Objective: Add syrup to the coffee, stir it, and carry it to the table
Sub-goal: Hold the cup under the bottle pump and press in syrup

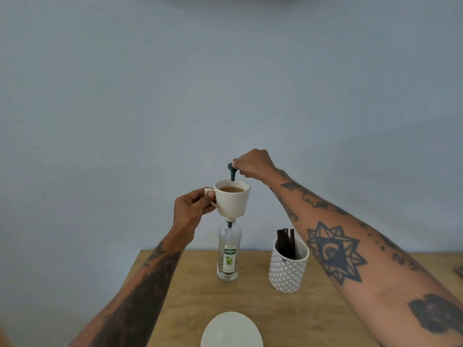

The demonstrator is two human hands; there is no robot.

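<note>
My left hand [191, 209] pinches the handle of the coffee cup [233, 197], held above the syrup bottle [229, 251] near the counter's [200, 296] back edge. My right hand [253, 162] grips the green pump head [231, 171] over the cup.

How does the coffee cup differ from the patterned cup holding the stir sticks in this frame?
The coffee cup is plain cream with a handle; the patterned cup has a grey-and-white lattice print and shows no handle. The coffee cup is held in the air by the left hand, under the green pump spout; the patterned cup stands on the wooden table. One holds light brown coffee, the other dark stir sticks. Both are upright.
</note>
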